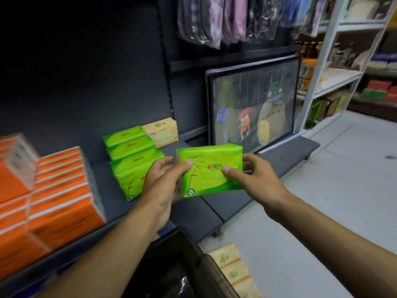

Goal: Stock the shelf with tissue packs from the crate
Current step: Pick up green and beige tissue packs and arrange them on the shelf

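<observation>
A green tissue pack (211, 160) is held in the air above the dark shelf (199, 209), gripped from both sides. My left hand (165, 181) clasps its left edge, thumb on top. My right hand (255, 175) holds its right edge. Just left of it, several green tissue packs (129, 155) are stacked on the shelf. A pale yellow pack (162, 131) stands behind them. The dark crate (206, 269) sits at the bottom centre, its inside mostly hidden by my left arm.
Orange tissue packs (62, 190) are stacked at the shelf's left. A framed cartoon picture (253, 108) leans on the shelf to the right. Several pale yellow packs (234, 269) lie on the floor beside the crate. White shelving (335, 78) stands at the right, bagged goods (225, 18) hang above.
</observation>
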Tool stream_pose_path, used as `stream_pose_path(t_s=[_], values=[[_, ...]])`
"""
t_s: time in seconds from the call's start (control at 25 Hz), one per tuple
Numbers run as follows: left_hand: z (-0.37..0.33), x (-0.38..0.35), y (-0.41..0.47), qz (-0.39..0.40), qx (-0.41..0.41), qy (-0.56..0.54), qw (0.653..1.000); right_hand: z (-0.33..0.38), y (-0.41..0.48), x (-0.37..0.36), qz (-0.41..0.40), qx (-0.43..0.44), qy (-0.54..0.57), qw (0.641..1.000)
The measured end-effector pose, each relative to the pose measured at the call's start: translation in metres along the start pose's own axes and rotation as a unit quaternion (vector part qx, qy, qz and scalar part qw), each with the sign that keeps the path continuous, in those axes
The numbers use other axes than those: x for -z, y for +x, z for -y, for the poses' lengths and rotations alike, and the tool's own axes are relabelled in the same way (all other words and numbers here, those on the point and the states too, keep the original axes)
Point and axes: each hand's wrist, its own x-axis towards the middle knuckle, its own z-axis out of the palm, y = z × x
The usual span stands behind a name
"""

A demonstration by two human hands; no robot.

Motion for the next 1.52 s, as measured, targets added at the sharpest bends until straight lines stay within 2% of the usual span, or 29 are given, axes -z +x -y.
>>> stream_pose_path(t_s=[0.24, 0.48, 0.72, 0.88, 1.08, 1.36, 1.44, 1.52], values=[[-0.005, 0.057, -0.002, -0.071, -0.066, -0.002, 0.995, 0.006, 0.014, -0.068, 0.073, 0.006, -0.039, 0.997], [-0.064, 0.084, 0.048, -0.116, -0.146, 0.028, 0.982, 0.059, 0.078, -0.131, 0.072, 0.075, 0.005, 0.995], [-0.091, 0.122, 0.126, -0.209, -0.174, 0.092, 0.958, 0.066, 0.151, -0.211, 0.093, 0.077, -0.007, 0.993], [-0.093, 0.135, 0.169, -0.216, -0.153, 0.114, 0.958, 0.059, 0.188, -0.248, 0.082, 0.071, -0.022, 0.994], [-0.086, 0.144, 0.206, -0.206, -0.116, 0.111, 0.965, 0.050, 0.216, -0.269, 0.089, 0.049, -0.045, 0.994], [-0.085, 0.148, 0.214, -0.204, -0.112, 0.070, 0.970, 0.045, 0.223, -0.273, 0.101, 0.042, -0.073, 0.991], [-0.087, 0.146, 0.209, -0.215, -0.114, 0.091, 0.966, 0.047, 0.222, -0.264, 0.116, 0.047, -0.085, 0.988], [-0.095, 0.142, 0.199, -0.253, -0.149, 0.129, 0.947, 0.052, 0.223, -0.246, 0.092, 0.053, -0.060, 0.993]])
